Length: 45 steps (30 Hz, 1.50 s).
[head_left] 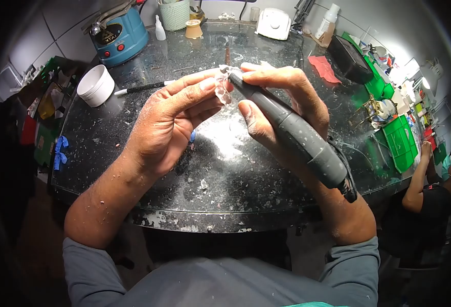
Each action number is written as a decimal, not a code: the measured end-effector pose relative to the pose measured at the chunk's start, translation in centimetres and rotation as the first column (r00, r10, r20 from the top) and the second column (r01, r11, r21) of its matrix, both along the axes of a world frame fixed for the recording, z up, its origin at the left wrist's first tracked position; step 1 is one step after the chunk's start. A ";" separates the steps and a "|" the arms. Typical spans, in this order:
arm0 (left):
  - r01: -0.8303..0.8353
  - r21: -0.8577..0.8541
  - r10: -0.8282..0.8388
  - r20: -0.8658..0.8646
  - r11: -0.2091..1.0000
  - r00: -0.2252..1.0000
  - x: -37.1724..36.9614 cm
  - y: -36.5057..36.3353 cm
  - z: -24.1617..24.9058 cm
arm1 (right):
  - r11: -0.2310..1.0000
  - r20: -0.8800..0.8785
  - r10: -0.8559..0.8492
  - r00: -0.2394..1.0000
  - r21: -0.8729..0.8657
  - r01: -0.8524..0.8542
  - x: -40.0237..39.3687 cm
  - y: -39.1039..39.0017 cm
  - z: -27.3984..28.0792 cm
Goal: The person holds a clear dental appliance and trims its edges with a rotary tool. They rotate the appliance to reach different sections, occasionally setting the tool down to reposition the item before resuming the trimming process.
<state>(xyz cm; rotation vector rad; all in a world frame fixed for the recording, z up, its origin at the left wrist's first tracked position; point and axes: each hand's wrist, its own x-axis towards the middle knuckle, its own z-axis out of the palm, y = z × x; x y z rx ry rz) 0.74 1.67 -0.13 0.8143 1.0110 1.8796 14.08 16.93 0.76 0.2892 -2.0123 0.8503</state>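
Observation:
My left hand (159,115) pinches a small, transparent piece with rounded, tooth-like bumps (222,94) between thumb and fingers, above the middle of the table. In my right hand (292,97) lies a dark grey rotary handpiece (299,130), gripped like a pen and slanting down to the right, its cord end near my wrist. The handpiece's nose meets the top of the transparent piece; whether the bit touches it is too small to tell. Pale dust and specks cover both hands and forearms.
A blue machine with red buttons (120,41), a white cup (96,87) and a black-and-white pen (143,88) are at the left. Red paper (324,69), a black box (349,59) and a green tray (400,143) lie right. Another person (430,204) sits at far right.

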 end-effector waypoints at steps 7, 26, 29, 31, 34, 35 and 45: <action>-0.028 0.009 0.028 -0.005 1.000 1.000 0.2 0.1 -0.1 | 0.991 0.025 0.061 0.998 -0.118 -0.058 0.2 -0.3 0.4; -0.060 0.016 0.061 -0.054 0.998 0.997 0.3 0.0 0.0 | 0.977 -0.043 -0.020 0.999 0.211 0.029 0.2 0.6 0.8; -0.094 0.012 0.095 -0.029 0.995 0.995 0.3 0.0 0.1 | 0.976 -0.055 -0.010 0.998 0.217 0.022 0.1 0.5 0.6; -0.113 0.017 0.114 -0.056 0.993 0.992 0.5 0.0 0.3 | 0.987 -0.066 -0.023 0.998 0.155 0.033 0.0 0.5 0.5; -0.151 0.026 0.152 -0.057 0.988 0.987 0.6 0.1 0.2 | 0.971 -0.041 -0.007 0.999 0.240 0.017 0.4 0.4 1.0; -0.151 0.027 0.152 -0.057 0.988 0.987 0.6 0.1 0.2 | 0.970 -0.041 -0.007 0.999 0.241 0.017 0.3 0.4 0.8; -0.140 0.032 0.142 -0.062 0.990 0.988 0.6 0.1 0.3 | 0.966 -0.038 0.006 0.999 0.258 0.004 0.3 0.5 0.9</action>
